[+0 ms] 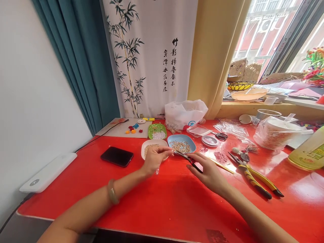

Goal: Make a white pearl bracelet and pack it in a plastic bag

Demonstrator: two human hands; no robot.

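Note:
My left hand (155,158) is closed in a pinch over the red table (157,202), holding something small that I cannot make out; a tiny bead strand seems to hang below it. My right hand (209,170) grips slim black-handled pliers (188,159) whose tips point left towards the left fingertips. Just behind the hands stand a white dish (148,146) of small beads, a blue dish (181,143) of gold beads and a green dish (157,131) of white pearls. A jade bangle sits on my left wrist.
A black phone (116,156) lies at the left, a white flat device (48,172) at the table's left edge. Yellow-handled pliers (258,177), scissors (220,136), a thread spool (210,140), plastic bags (185,113) and containers crowd the right and back. A window sill is at the right.

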